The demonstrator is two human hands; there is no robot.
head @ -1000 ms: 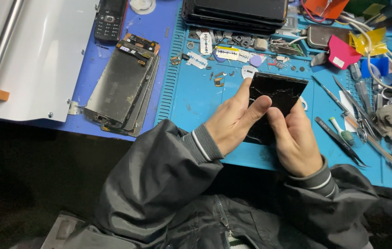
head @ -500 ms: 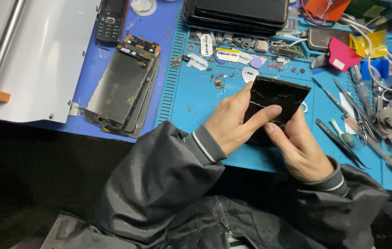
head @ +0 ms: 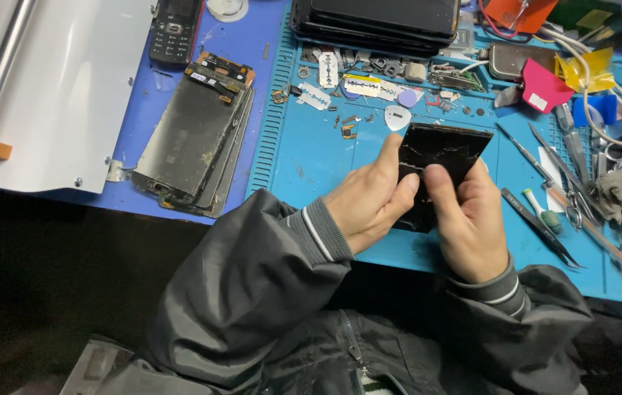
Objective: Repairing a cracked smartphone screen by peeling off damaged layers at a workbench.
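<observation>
Head view of a phone-repair bench. At centre frame, over the light-blue silicone work mat [head: 311,157], both hands hold a cracked black phone screen panel [head: 448,150], tilted with its far edge toward upper right. The left hand [head: 369,201] grips the panel's left long edge, index finger lying along that edge and thumb pressed on the glass face. The right hand [head: 468,219] is closed on the lower right portion, thumb on top beside the left thumb, fingers hidden beneath. Fine crack lines show on the upper left of the glass.

Handling note: fractured glass is best supported from below along both long edges, with thumb pressure kept light and away from the crack lines; flexing would likely spread the fractures or shed splinters.

Surroundings: a white plectrum-shaped pry pick [head: 396,117] just above the panel, black tweezers [head: 541,227] at right, stripped display assemblies [head: 194,139] left of centre, a keypad phone [head: 173,29] at upper left, stacked dark devices [head: 377,18] at top.
</observation>
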